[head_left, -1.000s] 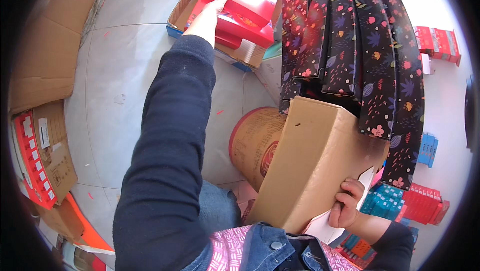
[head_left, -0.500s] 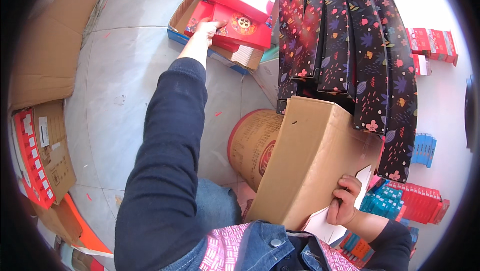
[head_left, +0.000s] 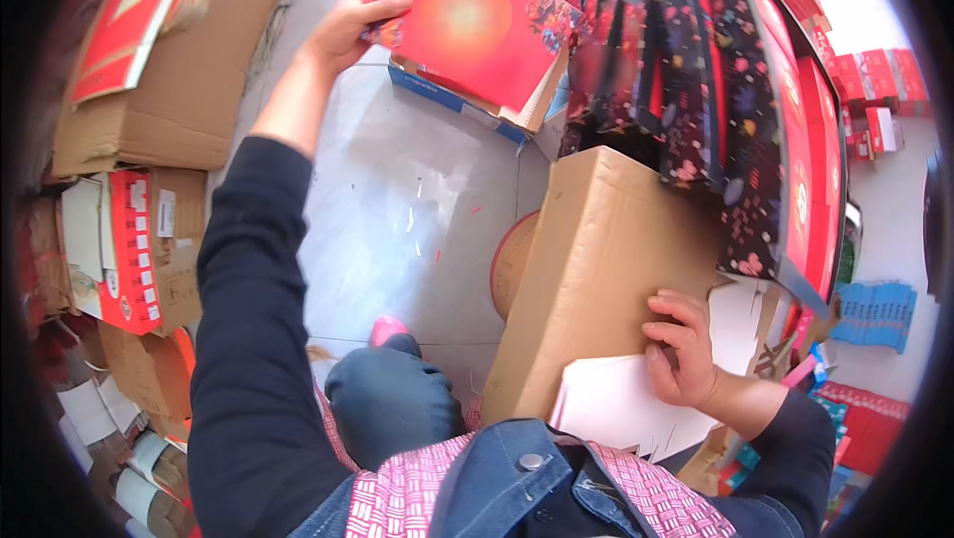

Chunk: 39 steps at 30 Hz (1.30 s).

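Observation:
My left hand [head_left: 350, 29] reaches forward, its thumb and fingers gripping the left end of a red gift box [head_left: 467, 21] with a yellow glow printed on its face and floral corners. Beneath that lies a blue-edged carton [head_left: 452, 101]. My right hand [head_left: 684, 351] rests with loosely bent, parted fingers against a tall brown cardboard box [head_left: 596, 280]. White card sheets [head_left: 621, 394] lie under and beside its palm; I see nothing gripped there.
Black floral-printed boxes [head_left: 686, 81] stand in a row behind the brown box. A round brown drum [head_left: 512, 265] shows partly on the tiled floor [head_left: 427, 210]. Large cartons [head_left: 169, 91] stack at the left, red and blue packages [head_left: 874, 314] at the right.
My left hand has lifted and tilted the red gift box, showing its glowing printed face. My right hand's fingers have loosened, and more of the white sheets shows. The view has shifted left.

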Available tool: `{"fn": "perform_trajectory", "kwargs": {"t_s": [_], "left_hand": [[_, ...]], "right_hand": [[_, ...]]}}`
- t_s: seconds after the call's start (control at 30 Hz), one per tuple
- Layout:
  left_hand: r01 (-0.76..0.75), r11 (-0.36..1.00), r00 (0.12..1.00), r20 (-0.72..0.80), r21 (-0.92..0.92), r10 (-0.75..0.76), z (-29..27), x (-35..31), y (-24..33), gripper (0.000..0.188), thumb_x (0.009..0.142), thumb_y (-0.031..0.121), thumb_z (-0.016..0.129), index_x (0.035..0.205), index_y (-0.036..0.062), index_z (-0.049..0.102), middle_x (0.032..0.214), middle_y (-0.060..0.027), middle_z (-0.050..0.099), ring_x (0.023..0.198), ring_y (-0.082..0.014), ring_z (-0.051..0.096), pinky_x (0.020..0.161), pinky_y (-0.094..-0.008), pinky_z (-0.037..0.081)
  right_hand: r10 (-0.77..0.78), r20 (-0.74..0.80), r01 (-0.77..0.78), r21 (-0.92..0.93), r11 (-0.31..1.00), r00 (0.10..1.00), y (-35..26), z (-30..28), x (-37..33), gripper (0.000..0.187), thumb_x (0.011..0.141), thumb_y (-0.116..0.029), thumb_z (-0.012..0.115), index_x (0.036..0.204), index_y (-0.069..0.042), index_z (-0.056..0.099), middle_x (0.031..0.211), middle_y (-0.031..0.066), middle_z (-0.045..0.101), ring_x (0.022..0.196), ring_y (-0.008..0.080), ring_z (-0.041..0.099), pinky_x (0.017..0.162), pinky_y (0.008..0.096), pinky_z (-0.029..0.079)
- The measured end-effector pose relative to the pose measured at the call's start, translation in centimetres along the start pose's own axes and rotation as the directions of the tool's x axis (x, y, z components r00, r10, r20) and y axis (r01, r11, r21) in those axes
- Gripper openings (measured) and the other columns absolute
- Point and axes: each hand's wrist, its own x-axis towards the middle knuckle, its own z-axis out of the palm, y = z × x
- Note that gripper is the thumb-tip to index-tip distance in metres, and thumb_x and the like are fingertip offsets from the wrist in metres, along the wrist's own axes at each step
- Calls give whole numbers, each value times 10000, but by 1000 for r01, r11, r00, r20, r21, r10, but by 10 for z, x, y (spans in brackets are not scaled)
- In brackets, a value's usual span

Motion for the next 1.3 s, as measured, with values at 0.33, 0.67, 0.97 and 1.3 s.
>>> {"fn": "perform_trajectory", "kwargs": {"t_s": [0.33, 0.67, 0.97, 1.3], "left_hand": [[-104, 980, 923, 383, 171, 31, 222, -69, 187, 546, 785, 161, 664, 1233, -67, 451, 1133, -137, 599, 990, -169, 613, 865, -280, 488], [-488, 300, 858, 388, 820, 337, 364, 43, 64, 598, 885, 346, 585, 1346, 13, 402, 1430, -253, 316, 1348, -346, 295, 1100, -409, 244], [-213, 653, 975, 198, 727, 97, 361, 42, 38, 822, 746, 117, 525, 1437, -76, 124, 1505, -259, 138, 1427, -282, 98, 1139, -309, 117], [-241, 542, 969, 228, 805, 92, 358, 42, 42, 771, 768, 142, 510, 1421, -90, 172, 1475, -293, 188, 1418, -325, 118, 1135, -325, 139]], "right_hand": [[118, -416, 88, 443, 892, 902, -59, -141, 64, 767, 754, -267, 763, 1367, -23, 373, 1298, 145, 431, 1157, 222, 479, 949, 345, 402], [610, -768, 227, 641, 733, 197, 99, -215, -5, 387, 843, 11, 613, 1224, 32, 547, 975, 69, 650, 826, 102, 625, 734, 259, 530], [771, -637, 28, 771, 636, 23, 229, -208, 58, 400, 779, -83, 707, 1169, -41, 629, 1011, 112, 677, 878, 132, 619, 792, 261, 481], [657, -537, -847, -290, 445, 529, 284, -273, 57, 338, 884, -326, 564, 993, -28, 680, 872, 197, 675, 839, 277, 652, 810, 360, 473]]}}
